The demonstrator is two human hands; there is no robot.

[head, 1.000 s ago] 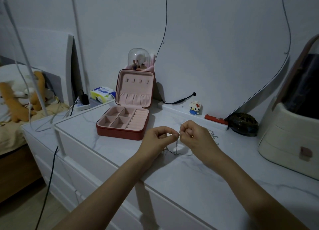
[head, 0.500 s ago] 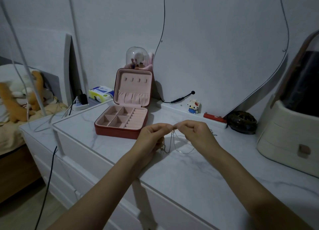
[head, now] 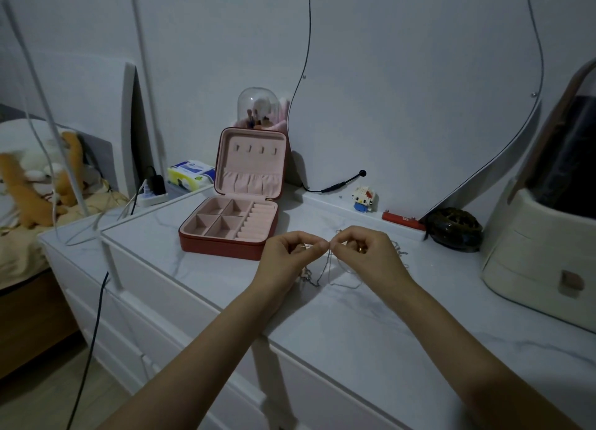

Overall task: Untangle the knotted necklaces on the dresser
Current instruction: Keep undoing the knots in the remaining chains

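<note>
Thin silver necklaces (head: 325, 273) hang in tangled loops from my fingertips, just above the white marble dresser top (head: 354, 326). My left hand (head: 290, 255) pinches the chains between thumb and forefinger. My right hand (head: 364, 252) pinches them right beside it, the fingertips of both hands almost touching. More chain (head: 400, 252) lies on the dresser behind my right hand. The knot itself is too small to make out.
An open red jewellery box (head: 232, 226) with pink lining stands left of my hands. A dark round object (head: 454, 229), a small toy figure (head: 363, 199) and a red item (head: 401, 220) line the back. A cream organiser (head: 541, 255) stands at right. The dresser's front edge runs below my wrists.
My hands lifted the chains slightly off the dresser, drew a little apart, then came back together so the fingertips nearly meet. The loops hang lower below them.
</note>
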